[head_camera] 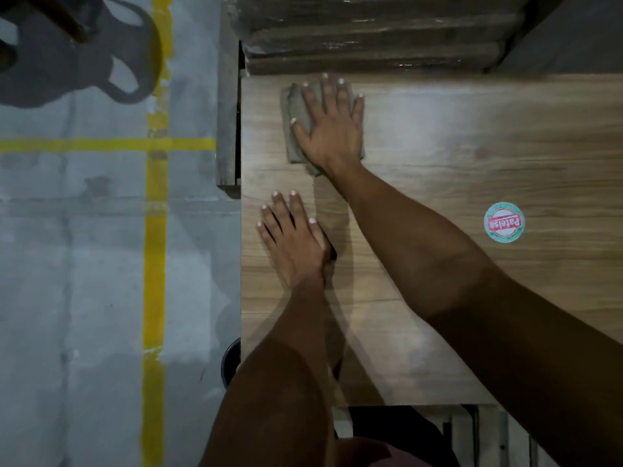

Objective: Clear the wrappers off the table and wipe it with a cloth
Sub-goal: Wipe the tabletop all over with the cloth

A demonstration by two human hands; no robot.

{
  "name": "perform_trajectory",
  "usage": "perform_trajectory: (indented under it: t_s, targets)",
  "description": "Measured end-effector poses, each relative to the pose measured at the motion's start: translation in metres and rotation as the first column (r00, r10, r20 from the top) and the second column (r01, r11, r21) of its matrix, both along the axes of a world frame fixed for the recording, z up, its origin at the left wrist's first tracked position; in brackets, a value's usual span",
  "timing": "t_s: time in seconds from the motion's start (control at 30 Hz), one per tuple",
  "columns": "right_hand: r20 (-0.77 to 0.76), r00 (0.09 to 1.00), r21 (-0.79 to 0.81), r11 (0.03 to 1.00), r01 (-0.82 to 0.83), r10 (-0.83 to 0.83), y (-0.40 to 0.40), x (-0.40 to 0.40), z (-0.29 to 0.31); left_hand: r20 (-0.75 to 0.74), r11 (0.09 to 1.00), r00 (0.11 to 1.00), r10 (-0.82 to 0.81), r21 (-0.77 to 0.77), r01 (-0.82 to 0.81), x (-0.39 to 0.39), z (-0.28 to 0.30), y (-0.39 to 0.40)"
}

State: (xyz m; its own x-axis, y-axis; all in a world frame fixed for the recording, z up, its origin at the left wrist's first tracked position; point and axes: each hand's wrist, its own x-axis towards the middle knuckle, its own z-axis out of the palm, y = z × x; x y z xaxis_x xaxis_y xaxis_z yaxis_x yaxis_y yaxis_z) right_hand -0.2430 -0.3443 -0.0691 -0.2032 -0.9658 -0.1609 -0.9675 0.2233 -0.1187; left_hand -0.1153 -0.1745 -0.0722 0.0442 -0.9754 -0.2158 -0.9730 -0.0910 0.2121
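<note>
A: How are the 2 hands placed?

B: The right hand [332, 129] reaches across to the far left corner of the wooden counter [438, 156]. It lies flat, palm down, with all 5 fingers straight and spread, pressing on a folded grey cloth [296, 109]. Nothing is curled round the cloth; the hand just rests on top of it. The right forearm runs in slantwise from the lower right.

A: And the left?

B: The left hand [293, 237] is flat on the bare counter near the left edge, closer to the person than the cloth and apart from it. Its fingers are straight and point away from the body; it holds nothing.

A: Where does the cloth sit exactly?

B: Near the far left corner of the counter. Its left part and a bit of its near edge show beyond the hand.

A: What else is around?

B: 1 round sticker [504, 222] with red lettering lies on the counter, well to the right of both hands. Past the far edge stands a stack wrapped in clear plastic [371, 32]. On the left is grey floor [74, 264] with yellow lines [155, 251], and part of a dark chair [77, 52] shows at the upper left.
</note>
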Motion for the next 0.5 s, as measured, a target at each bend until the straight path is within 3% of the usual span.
perform_trajectory:
  t_s: [0.1, 0.17, 0.23, 0.3, 0.37, 0.4, 0.43, 0.5]
  targets:
    - [0.024, 0.955, -0.021, 0.955, 0.296, -0.295, -0.009, -0.011, 0.002, 0.005, 1.0, 1.0, -0.004, 0.002, 0.004, 0.001, -0.001, 0.0]
    - [0.028, 0.926, -0.014, 0.926, 0.376, -0.376, -0.012, -0.012, 0.001, 0.005, 1.0, 1.0, -0.013, 0.021, 0.012, 0.001, 0.001, 0.0]
    - [0.022, 0.949, -0.009, 0.949, 0.315, -0.314, -0.01, -0.003, 0.001, 0.006, 1.0, 1.0, -0.004, 0.028, 0.003, 0.001, 0.0, 0.001]
    - [-0.005, 0.999, -0.007, 0.999, 0.05, -0.05, 0.0, 0.011, 0.001, 0.009, 1.0, 1.0, 0.005, -0.002, -0.005, 0.001, 0.001, 0.002]
    - [-0.049, 0.971, 0.017, 0.972, -0.233, 0.233, 0.011, 0.016, 0.001, 0.002, 1.0, 1.0, 0.02, -0.024, -0.02, 0.001, 0.001, 0.003]
    - [-0.062, 0.959, 0.025, 0.961, -0.275, 0.277, 0.013, 0.012, 0.002, -0.008, 0.999, 1.0, 0.027, -0.023, -0.027, 0.0, 0.001, 0.004]
    - [-0.067, 0.97, 0.02, 0.973, -0.231, 0.232, 0.014, 0.006, 0.003, -0.015, 0.999, 1.0, 0.027, -0.023, -0.028, 0.0, 0.002, 0.005]
    - [-0.049, 0.997, -0.005, 0.999, 0.054, -0.055, 0.014, -0.009, 0.002, -0.022, 0.999, 1.0, 0.02, -0.027, -0.02, -0.001, 0.001, 0.006]
